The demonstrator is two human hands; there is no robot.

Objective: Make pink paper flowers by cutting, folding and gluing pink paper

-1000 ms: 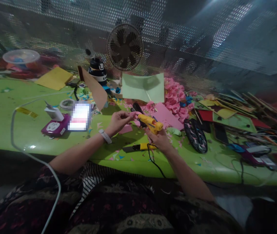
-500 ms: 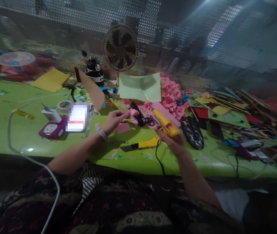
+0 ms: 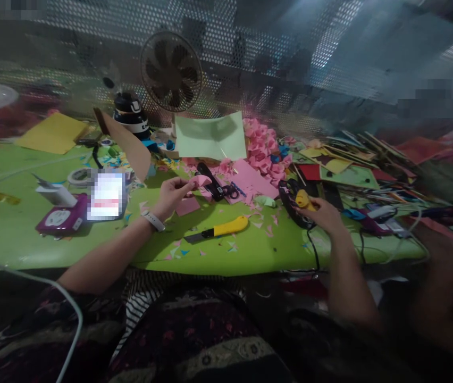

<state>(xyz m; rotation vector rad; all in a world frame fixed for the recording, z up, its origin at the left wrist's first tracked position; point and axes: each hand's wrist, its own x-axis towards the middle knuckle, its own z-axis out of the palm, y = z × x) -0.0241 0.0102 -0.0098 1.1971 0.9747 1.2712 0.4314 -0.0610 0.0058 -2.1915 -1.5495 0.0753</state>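
My left hand (image 3: 174, 198), with a white band on its wrist, pinches a small curled piece of pink paper (image 3: 201, 182). My right hand (image 3: 325, 214) is wrapped round a yellow glue gun (image 3: 303, 200) with a black cord hanging down. Its front end is over or against a black oval holder (image 3: 289, 198); whether it touches I cannot tell. Between my hands lies a knife (image 3: 230, 225) with a yellow handle and dark blade. Near my left fingertips are a black tool (image 3: 209, 181), a pair of scissors (image 3: 232, 191) and a flat pink paper square (image 3: 187, 206).
A pile of pink paper flowers (image 3: 261, 142) and a bent pale green sheet (image 3: 210, 137) stand at the back near a fan (image 3: 171, 71). Left are a lit phone (image 3: 107, 196) and a purple power socket (image 3: 61, 217). Another person's arm (image 3: 442, 260) is at far right.
My right hand has carried the glue gun rightward from the middle to the black holder. My left hand keeps the pink paper. The view has turned slightly right, shifting the table things left.
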